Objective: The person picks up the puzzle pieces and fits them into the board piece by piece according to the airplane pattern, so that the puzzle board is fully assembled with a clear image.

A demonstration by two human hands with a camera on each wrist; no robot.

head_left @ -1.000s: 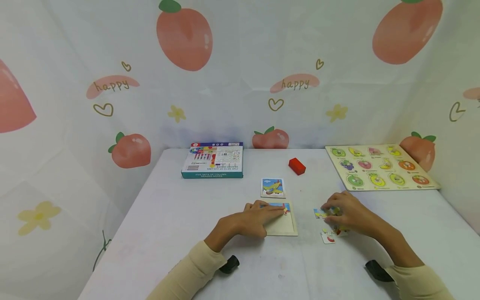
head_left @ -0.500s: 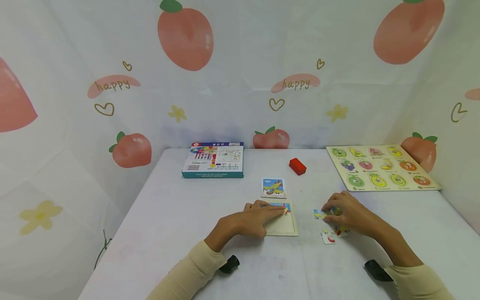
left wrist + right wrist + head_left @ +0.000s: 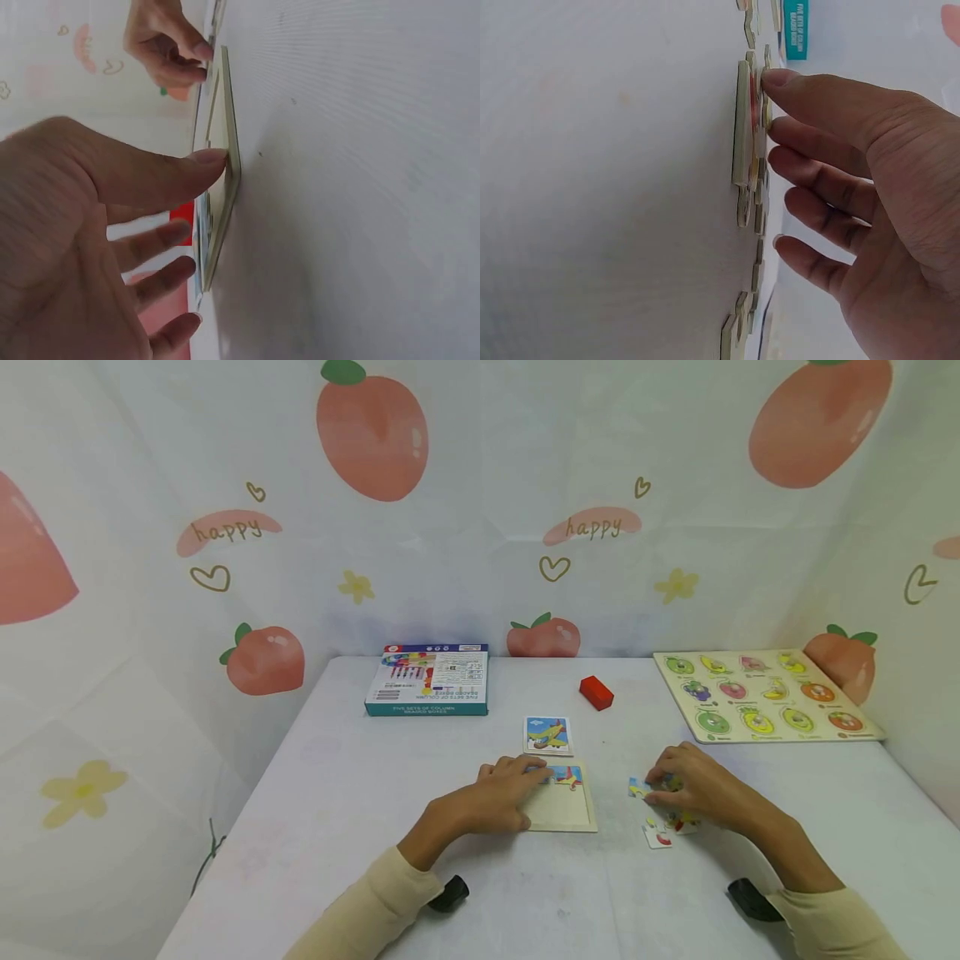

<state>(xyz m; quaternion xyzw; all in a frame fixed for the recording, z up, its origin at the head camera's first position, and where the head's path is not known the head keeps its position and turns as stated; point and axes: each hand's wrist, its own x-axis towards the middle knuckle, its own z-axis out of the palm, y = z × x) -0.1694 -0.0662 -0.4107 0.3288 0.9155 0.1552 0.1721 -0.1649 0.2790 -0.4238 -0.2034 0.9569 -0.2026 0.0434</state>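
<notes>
My left hand rests at the left of a square wooden puzzle tray, its thumb on the frame and its fingertips over the top-row pieces. Beside a red-tailed piece in the tray's upper right, those fingers hide part of the row. To the right, my right hand is low over loose puzzle pieces. Between its thumb and index fingertips is a puzzle piece, partly hidden. A blue-and-yellow piece lies just left of these fingers, and a white-and-red piece lies nearer me.
Behind the tray lies a yellow airplane picture card. Farther back are a beaded-box carton, a red block and a fruit puzzle board. A peach-printed cloth hangs behind the table.
My left hand has drawn back to the left, uncovering more of the top-row pieces in the tray. The right hand stays almost where it was over the loose pieces.
</notes>
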